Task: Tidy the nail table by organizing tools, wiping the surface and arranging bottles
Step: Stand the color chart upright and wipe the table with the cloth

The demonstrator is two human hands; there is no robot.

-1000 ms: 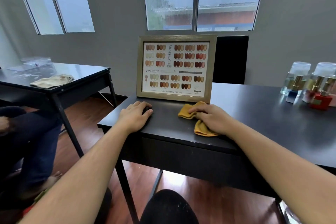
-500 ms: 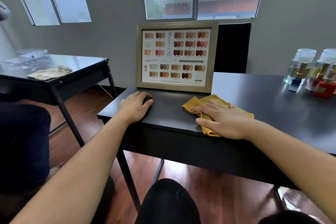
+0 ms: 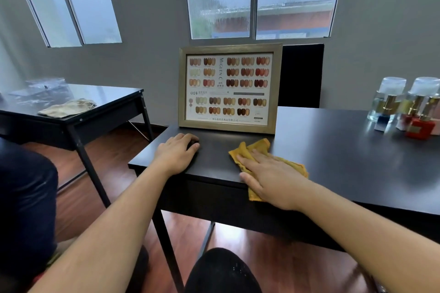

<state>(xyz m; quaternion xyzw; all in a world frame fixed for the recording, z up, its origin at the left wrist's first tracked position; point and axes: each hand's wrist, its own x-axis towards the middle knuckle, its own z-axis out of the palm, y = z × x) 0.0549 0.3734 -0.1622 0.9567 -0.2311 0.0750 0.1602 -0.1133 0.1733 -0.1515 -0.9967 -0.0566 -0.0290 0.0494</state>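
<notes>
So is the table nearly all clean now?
Partly. The perfume-style glass bottles already stand grouped at the far right. Wiping is underway: the right hand presses the mustard-yellow cloth flat near the black table's front edge, while the left hand rests beside it. The right stretch looks unwiped.

Black table (image 3: 333,150): framed colour chart (image 3: 228,85), yellow cloth (image 3: 257,150), bottles (image 3: 404,104)

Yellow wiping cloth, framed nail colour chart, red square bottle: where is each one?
Yellow wiping cloth (image 3: 259,145), head view, far corner.
Framed nail colour chart (image 3: 229,88), head view, card centre.
Red square bottle (image 3: 417,126), head view, front face.
</notes>
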